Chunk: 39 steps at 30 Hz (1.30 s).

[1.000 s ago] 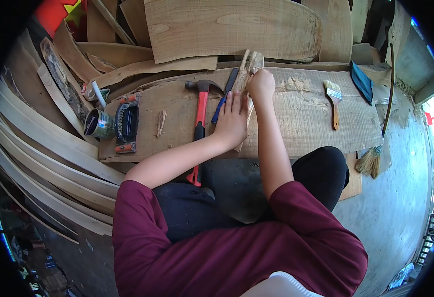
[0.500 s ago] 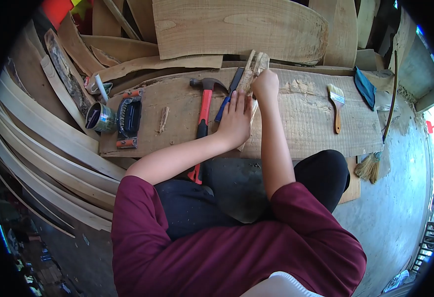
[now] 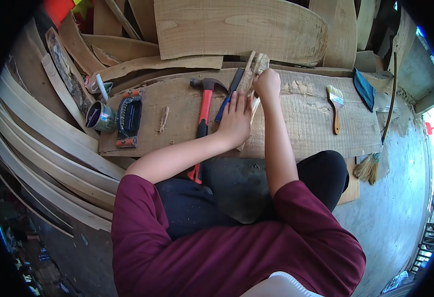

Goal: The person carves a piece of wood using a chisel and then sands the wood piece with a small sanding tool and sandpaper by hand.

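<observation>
My left hand [image 3: 235, 121] lies flat with outstretched fingers on a rough, splintered strip of wood [image 3: 248, 79], pressing it against the wide plank. Its fingertips reach close to a blue-handled chisel [image 3: 222, 108] lying alongside. My right hand [image 3: 267, 82] is closed in a fist at the strip's upper right side. Whatever sits inside that fist is hidden from view. To the left of the chisel rests a claw hammer [image 3: 206, 99] with a red and black handle, its end sticking out past the plank's near edge.
The wide plank [image 3: 296, 133] carries a sanding block [image 3: 130, 119], a wood splinter [image 3: 164, 119], a paintbrush [image 3: 336, 109] and a teal cloth [image 3: 364, 90]. A tin can [image 3: 100, 117] stands at left. Curved boards [image 3: 53, 143] lie left; a large board [image 3: 241, 29] leans behind. A straw brush [image 3: 368, 169] is at right.
My right fist has shifted slightly to the right and toward me along the wood strip. My left hand stays in place, and the tools have not moved.
</observation>
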### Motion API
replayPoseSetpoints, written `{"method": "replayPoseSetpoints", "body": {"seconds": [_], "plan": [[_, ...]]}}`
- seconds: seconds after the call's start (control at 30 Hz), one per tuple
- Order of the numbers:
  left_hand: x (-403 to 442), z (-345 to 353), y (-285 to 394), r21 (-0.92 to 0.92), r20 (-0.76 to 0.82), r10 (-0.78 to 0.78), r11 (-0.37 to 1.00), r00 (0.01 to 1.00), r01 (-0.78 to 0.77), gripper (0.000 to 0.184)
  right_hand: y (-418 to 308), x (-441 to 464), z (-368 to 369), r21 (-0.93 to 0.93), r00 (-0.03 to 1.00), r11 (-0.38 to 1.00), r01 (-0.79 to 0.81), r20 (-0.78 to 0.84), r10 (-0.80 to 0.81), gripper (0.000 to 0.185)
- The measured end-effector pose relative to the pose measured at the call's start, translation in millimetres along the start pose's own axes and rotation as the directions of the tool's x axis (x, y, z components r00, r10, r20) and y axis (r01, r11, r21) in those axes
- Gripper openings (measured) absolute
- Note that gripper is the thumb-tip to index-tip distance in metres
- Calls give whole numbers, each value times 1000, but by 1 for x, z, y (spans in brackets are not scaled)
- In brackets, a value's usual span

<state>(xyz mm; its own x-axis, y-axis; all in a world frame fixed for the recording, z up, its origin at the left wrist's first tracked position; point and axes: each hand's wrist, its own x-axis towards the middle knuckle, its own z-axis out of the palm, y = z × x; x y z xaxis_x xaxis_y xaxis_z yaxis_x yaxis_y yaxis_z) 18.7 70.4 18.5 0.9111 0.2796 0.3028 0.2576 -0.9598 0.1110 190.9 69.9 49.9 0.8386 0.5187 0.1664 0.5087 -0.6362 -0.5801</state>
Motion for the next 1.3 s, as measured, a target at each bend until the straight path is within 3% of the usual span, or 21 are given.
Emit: {"method": "replayPoseSetpoints", "body": {"seconds": [0.3,0.57,0.83,1.13,1.3], "plan": [[0,-3,0,-44,26,-14,999,1000,16,68,5,16,5,36,999,999,17,-35,-16,18],[1,-4,1,-13,41,-15,1000,999,16,66,3,-27,2,-23,1000,999,25,-17,-25,17],[1,-1,-1,-15,10,5,1000,1000,-5,66,4,18,6,47,1000,999,2,-31,-1,15],[2,-2,-1,-10,26,-5,1000,1000,5,68,-4,-25,10,8,985,997,73,-158,-71,18],[1,-2,-1,-27,27,7,1000,1000,-6,68,-14,8,7,-53,996,996,70,-45,-72,12]]}}
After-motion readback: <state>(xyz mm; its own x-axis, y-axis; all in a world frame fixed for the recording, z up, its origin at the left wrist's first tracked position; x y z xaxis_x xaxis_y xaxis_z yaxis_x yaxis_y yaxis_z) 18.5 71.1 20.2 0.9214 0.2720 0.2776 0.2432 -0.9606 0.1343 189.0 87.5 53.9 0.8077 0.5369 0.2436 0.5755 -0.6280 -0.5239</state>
